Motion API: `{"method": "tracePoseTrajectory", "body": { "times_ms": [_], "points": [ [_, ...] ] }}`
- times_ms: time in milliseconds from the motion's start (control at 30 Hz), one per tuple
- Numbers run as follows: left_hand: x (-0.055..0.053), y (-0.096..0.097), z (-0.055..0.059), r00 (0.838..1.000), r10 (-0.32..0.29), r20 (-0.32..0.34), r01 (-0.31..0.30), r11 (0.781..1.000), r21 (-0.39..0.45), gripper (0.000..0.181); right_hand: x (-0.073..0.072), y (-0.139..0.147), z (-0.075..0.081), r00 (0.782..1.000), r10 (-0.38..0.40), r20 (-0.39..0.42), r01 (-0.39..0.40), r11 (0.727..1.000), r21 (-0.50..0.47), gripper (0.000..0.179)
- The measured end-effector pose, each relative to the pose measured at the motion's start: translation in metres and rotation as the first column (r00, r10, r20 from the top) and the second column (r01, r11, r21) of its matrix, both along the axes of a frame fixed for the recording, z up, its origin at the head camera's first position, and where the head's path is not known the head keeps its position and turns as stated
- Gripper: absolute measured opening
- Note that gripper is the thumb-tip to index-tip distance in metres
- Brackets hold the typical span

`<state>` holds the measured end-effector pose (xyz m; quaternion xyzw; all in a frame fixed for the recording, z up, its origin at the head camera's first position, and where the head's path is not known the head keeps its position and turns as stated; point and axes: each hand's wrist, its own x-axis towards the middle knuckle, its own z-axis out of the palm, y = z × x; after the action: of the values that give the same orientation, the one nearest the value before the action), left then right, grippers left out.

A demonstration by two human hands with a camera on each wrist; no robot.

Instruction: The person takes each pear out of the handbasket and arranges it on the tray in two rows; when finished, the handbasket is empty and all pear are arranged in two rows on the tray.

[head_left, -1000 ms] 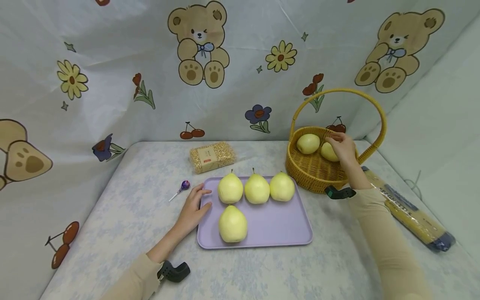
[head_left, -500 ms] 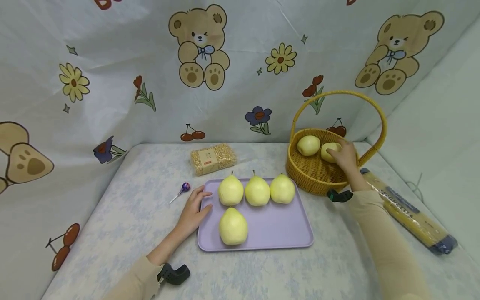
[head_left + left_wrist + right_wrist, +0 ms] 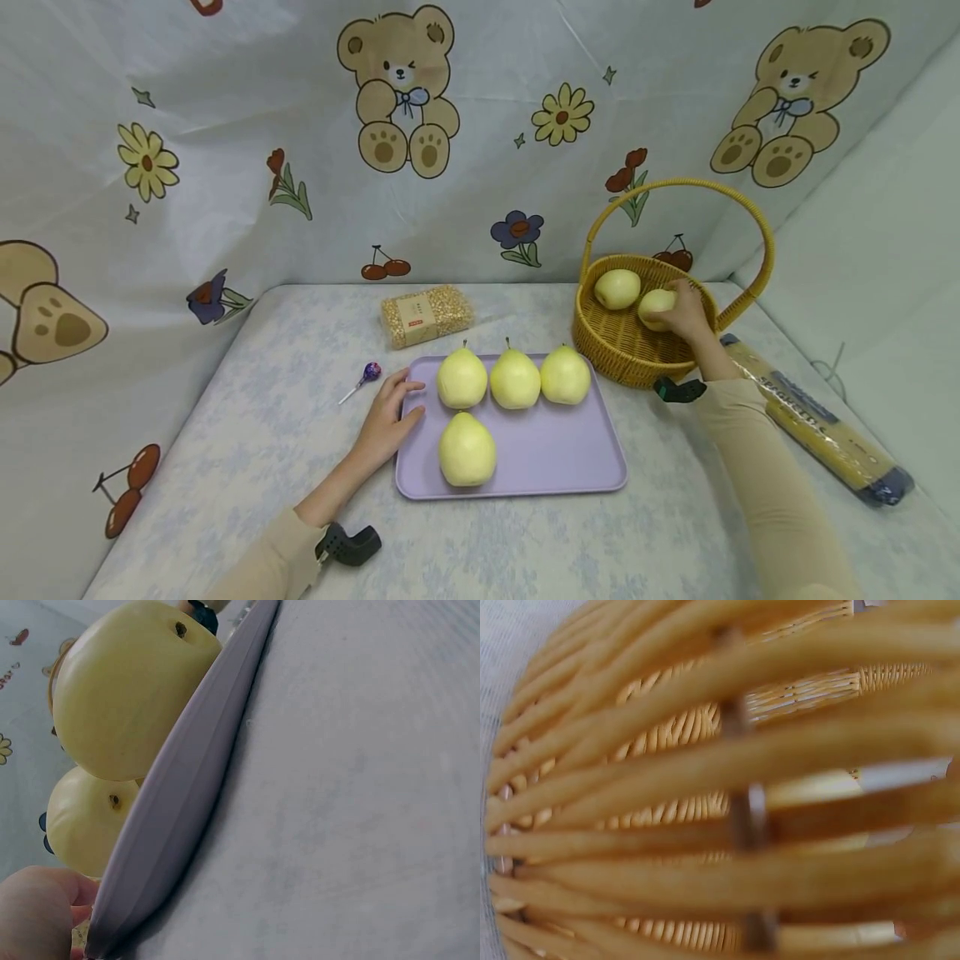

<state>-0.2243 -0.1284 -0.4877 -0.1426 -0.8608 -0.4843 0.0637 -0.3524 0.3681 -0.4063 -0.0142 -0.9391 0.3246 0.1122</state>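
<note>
Inside the wicker basket (image 3: 633,367), my right hand (image 3: 687,315) grips a pale yellow pear (image 3: 654,309) with the thumb on its near side. Another pear (image 3: 617,289) lies beside it at the basket's left. My left hand (image 3: 386,423) rests at the left edge of the lilac tray (image 3: 551,458), its fingers loosely spread over the rim. On that tray stand several pears: a row along the back and one pear (image 3: 467,450) at front left. In the right wrist view, the basket's weave (image 3: 667,847) hides the hand.
The basket's tall handle (image 3: 678,182) arches above the right hand. A bag of grains (image 3: 426,316) lies behind the tray, a lollipop (image 3: 363,382) to its left. A long spaghetti packet (image 3: 821,425) lies right of the basket and right forearm.
My right hand has reached down from above the right pear and taken hold of it. The pear has shifted slightly in the basket. The left hand and the tray's pears stay put.
</note>
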Motion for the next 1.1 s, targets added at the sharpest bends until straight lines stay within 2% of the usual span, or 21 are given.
{"method": "tracePoseTrajectory", "body": {
  "times_ms": [167, 367, 533, 600, 700, 800, 967, 1100],
  "points": [
    [0.000, 0.001, -0.001, 1.000, -0.003, -0.008, 0.003, 1.000, 0.000, 0.034, 0.004, -0.001, 0.003, 0.999, -0.015, -0.040, 0.016, 1.000, 0.003, 0.066],
    [-0.001, 0.002, -0.002, 1.000, -0.007, -0.017, 0.007, 1.000, 0.005, 0.034, 0.007, -0.001, 0.006, 0.999, -0.025, -0.020, 0.025, 1.000, -0.011, 0.065],
    [-0.002, 0.002, -0.005, 1.000, -0.003, 0.003, 0.003, 1.000, 0.003, 0.034, 0.010, -0.004, 0.010, 0.998, -0.055, -0.040, 0.051, 0.995, -0.090, 0.068],
    [-0.002, 0.002, -0.006, 1.000, 0.001, 0.011, -0.001, 1.000, -0.002, 0.035, 0.016, -0.008, 0.014, 0.996, -0.068, -0.057, 0.060, 0.989, -0.135, 0.069],
    [-0.003, 0.001, -0.006, 1.000, 0.005, 0.020, -0.005, 1.000, -0.007, 0.035, 0.031, -0.019, 0.021, 0.995, -0.074, -0.067, 0.061, 0.983, -0.172, 0.069],
    [-0.003, 0.000, -0.006, 1.000, 0.006, 0.024, -0.006, 1.000, -0.008, 0.035, 0.053, -0.034, 0.030, 0.996, -0.058, -0.070, 0.044, 0.980, -0.195, 0.070],
    [-0.003, 0.000, -0.004, 1.000, 0.005, 0.021, -0.004, 1.000, -0.013, 0.035, 0.092, -0.061, 0.042, 0.996, 0.023, -0.083, -0.041, 0.975, -0.218, 0.071],
    [-0.002, -0.001, -0.002, 1.000, 0.003, 0.018, -0.003, 1.000, -0.015, 0.036, 0.121, -0.086, 0.046, 0.987, 0.104, -0.119, -0.132, 0.959, -0.251, 0.069]
  ]
}}
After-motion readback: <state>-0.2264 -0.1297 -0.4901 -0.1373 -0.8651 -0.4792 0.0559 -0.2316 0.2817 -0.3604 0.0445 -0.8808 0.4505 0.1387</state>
